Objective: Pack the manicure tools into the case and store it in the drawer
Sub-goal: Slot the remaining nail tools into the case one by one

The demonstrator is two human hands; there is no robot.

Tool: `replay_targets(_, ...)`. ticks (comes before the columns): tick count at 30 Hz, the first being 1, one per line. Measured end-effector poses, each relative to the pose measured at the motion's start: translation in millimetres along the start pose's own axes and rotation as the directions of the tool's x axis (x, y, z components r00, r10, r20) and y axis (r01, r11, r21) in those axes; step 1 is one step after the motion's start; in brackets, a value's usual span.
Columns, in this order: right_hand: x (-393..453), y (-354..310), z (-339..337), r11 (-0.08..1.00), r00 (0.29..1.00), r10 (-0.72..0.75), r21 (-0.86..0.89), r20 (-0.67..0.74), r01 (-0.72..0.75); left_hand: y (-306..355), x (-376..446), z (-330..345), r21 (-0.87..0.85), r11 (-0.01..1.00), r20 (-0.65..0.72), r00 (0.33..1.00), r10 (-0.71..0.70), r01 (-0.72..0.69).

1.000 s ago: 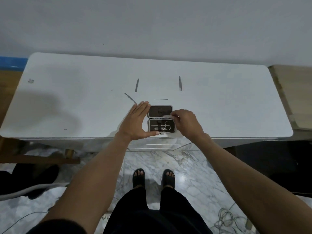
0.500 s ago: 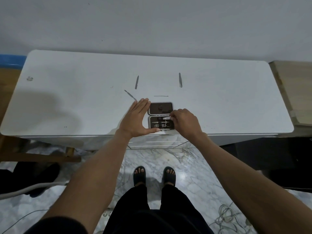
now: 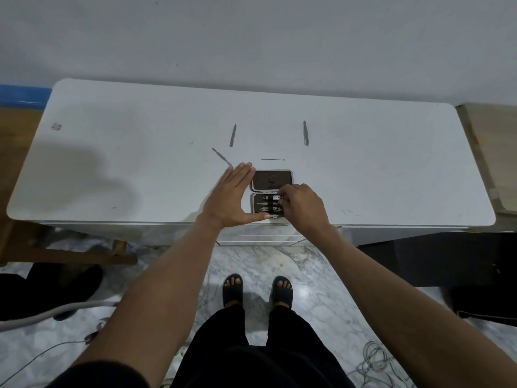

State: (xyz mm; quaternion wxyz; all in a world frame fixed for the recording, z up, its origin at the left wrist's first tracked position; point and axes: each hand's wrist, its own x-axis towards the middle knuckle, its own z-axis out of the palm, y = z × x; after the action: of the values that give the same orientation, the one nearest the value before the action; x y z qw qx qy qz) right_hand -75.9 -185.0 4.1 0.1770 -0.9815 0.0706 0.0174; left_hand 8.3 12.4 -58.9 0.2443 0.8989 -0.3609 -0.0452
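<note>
Four loose manicure tools lie on the white tabletop (image 3: 363, 163) above the middle of the frame, beyond the open case (image 3: 265, 194): a short dark file (image 3: 232, 135) standing nearly upright in the picture, a slanted probe (image 3: 221, 157) just left of and below it, a thin needle-like rod (image 3: 272, 159) lying level just above the case's lid, and a longer tweezer-like tool (image 3: 305, 133) to the upper right. The slanted probe's lower end comes close to the fingertips of the left hand (image 3: 230, 196).

The case sits near the table's front edge, at the centre of the frame. It lies opened flat in two halves, the dark lid half farther up and the tray half nearer the person. Several metal tools (image 3: 265, 204) are already seated in the tray, lying level in rows.

The left hand lies flat and spread against the case's left side, fingers pointing up the frame along the lid and thumb stretched along the tray's lower edge, bracing the case rather than gripping it. The right hand (image 3: 303, 208) covers the tray's right end, its fingers curled together and pinched down at a small silver tool (image 3: 277, 197) in the top row; the fingertips hide exactly how the tool is held.

Below the table edge a white drawer front (image 3: 260, 238) shows between the forearms, above a marble floor (image 3: 307, 275).
</note>
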Motion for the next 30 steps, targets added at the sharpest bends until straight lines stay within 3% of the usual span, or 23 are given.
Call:
replay_targets(7,-0.9,-2.9,4.9,1.000,0.999,0.003,0.004,-0.050,-0.003,-0.2,-0.3,0.1,-0.008,1.000,-0.008,1.000,0.001,-0.001)
replay_targets(22,6.0,-3.2,-4.4,1.000,1.000,-0.011,0.028,-0.021,0.011,-1.3,-0.2,0.2,0.001,1.000,-0.003,1.000,0.005,-0.005)
replay_targets(30,34.9,5.5,-21.4,0.996,0.996,0.078,0.057,-0.043,-0.075,-1.1,0.7,-0.1,0.019,1.000,0.009,1.000,0.003,-0.003)
